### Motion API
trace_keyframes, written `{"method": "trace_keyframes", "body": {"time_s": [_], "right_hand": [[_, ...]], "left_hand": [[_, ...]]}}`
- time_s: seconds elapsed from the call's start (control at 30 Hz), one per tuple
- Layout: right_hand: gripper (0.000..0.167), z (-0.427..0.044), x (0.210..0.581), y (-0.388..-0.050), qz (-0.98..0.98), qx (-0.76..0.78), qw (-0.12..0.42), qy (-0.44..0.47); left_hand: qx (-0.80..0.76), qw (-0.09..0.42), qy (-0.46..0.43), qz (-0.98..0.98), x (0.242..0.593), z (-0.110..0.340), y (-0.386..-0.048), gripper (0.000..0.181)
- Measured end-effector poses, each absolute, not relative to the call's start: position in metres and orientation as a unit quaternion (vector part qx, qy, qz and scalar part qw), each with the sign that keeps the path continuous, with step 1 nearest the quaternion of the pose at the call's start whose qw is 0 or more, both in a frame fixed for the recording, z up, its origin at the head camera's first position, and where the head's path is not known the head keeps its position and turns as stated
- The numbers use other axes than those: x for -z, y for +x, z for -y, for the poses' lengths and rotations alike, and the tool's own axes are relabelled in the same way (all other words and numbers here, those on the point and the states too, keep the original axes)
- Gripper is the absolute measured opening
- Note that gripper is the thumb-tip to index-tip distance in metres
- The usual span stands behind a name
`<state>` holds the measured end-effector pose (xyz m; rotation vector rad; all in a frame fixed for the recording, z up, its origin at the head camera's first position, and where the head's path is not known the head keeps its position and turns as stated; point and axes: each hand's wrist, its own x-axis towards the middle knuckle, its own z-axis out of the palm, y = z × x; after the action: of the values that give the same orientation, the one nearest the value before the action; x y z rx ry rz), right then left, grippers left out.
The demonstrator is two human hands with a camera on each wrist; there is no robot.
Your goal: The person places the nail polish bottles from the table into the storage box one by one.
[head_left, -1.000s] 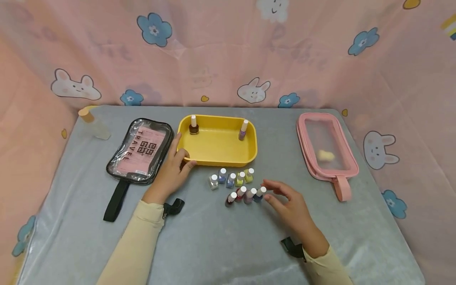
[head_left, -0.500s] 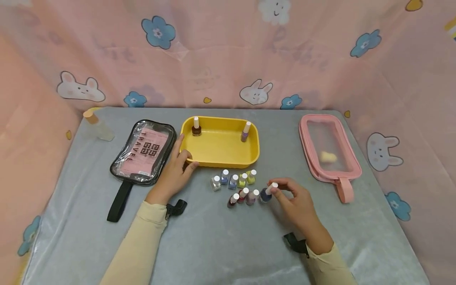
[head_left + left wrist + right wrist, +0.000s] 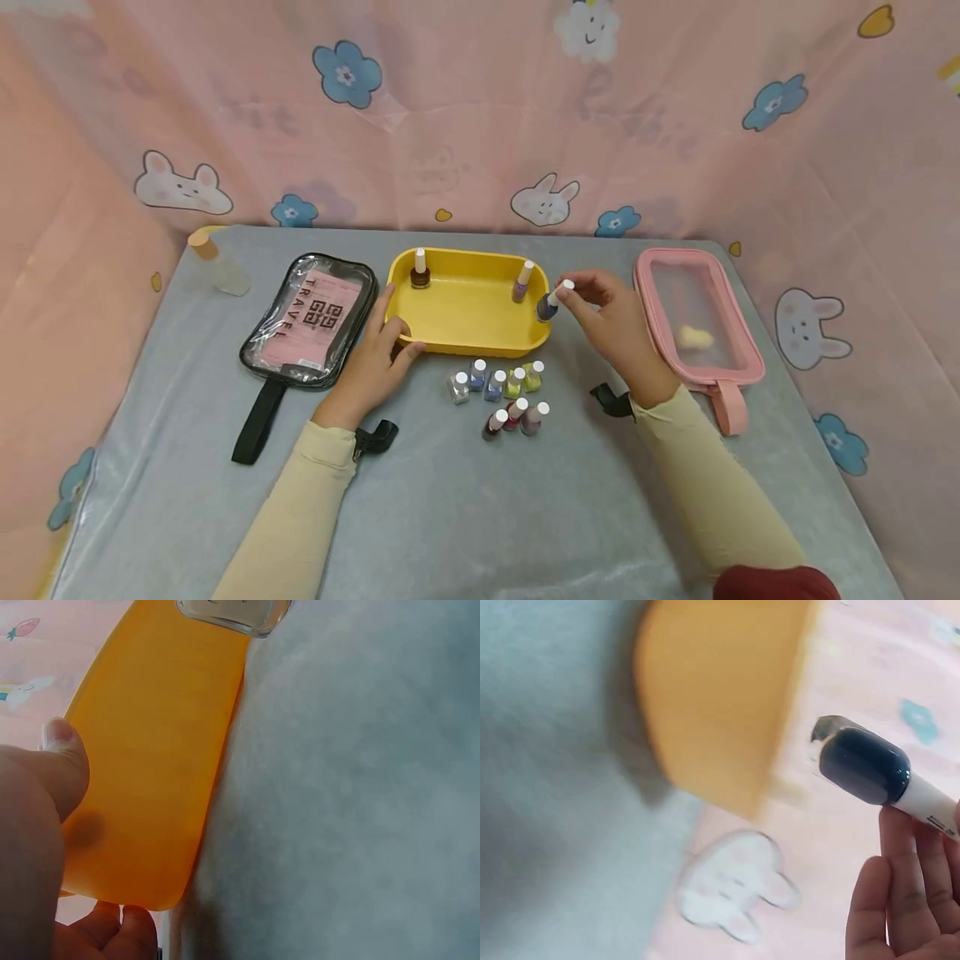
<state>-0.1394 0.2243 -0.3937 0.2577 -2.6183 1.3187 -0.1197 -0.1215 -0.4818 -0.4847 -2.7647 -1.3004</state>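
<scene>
A dark blue nail polish bottle [image 3: 547, 308] hangs tilted at the right rim of the yellow tray [image 3: 465, 340]; my right hand [image 3: 617, 329] pinches its white cap. In the right wrist view this bottle [image 3: 866, 766] shows plainly, apart from the blurred tray wall [image 3: 720, 697]. My left hand [image 3: 371, 367] grips the tray's near left corner, its thumb [image 3: 69, 769] along the front wall. Inside the tray stand a dark brown polish bottle [image 3: 420, 275] at back left and a purple one [image 3: 520, 287] at right. Several more bottles, among them a clear one [image 3: 459, 390] and a mauve one [image 3: 532, 422], stand in front.
Left of the tray lies a clear, black-edged pouch [image 3: 307, 321] with a strap. A frosted bottle with a wooden-looking cap [image 3: 221, 268] lies at the far left. On the right is a pink zip pouch [image 3: 738, 354]. A patterned curtain [image 3: 465, 125] hangs behind the table.
My right hand has lifted the dark blue polish bottle out of the front group and carried it up to the tray's right rim. My left hand keeps its hold on the tray.
</scene>
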Motion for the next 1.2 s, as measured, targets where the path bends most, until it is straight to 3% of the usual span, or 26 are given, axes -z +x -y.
{"method": "trace_keyframes", "body": {"time_s": [0.3,0.67,0.83,0.97,1.1,1.2], "right_hand": [[0.029,-0.209,0.427,-0.146,0.912,-0.399,0.036,0.089],[0.033,-0.204,0.43,-0.143,0.944,-0.264,0.074,0.182],[0.046,-0.208,0.427,-0.141,0.936,-0.326,0.05,0.126],[0.047,-0.217,0.418,-0.123,0.908,-0.408,0.057,0.074],[0.032,-0.223,0.41,-0.087,0.866,-0.471,0.101,0.137],[0.037,-0.225,0.416,-0.057,0.851,-0.479,0.089,0.196]], "left_hand": [[0.423,0.025,-0.156,0.892,0.48,0.121,-0.119,0.03],[0.423,0.026,-0.157,0.892,0.48,0.121,-0.119,0.029],[0.426,0.02,-0.156,0.891,0.48,0.12,-0.118,0.029],[0.425,0.016,-0.153,0.892,0.48,0.12,-0.117,0.03],[0.424,0.019,-0.153,0.892,0.479,0.12,-0.118,0.029],[0.424,0.023,-0.156,0.892,0.479,0.121,-0.118,0.029]]}}
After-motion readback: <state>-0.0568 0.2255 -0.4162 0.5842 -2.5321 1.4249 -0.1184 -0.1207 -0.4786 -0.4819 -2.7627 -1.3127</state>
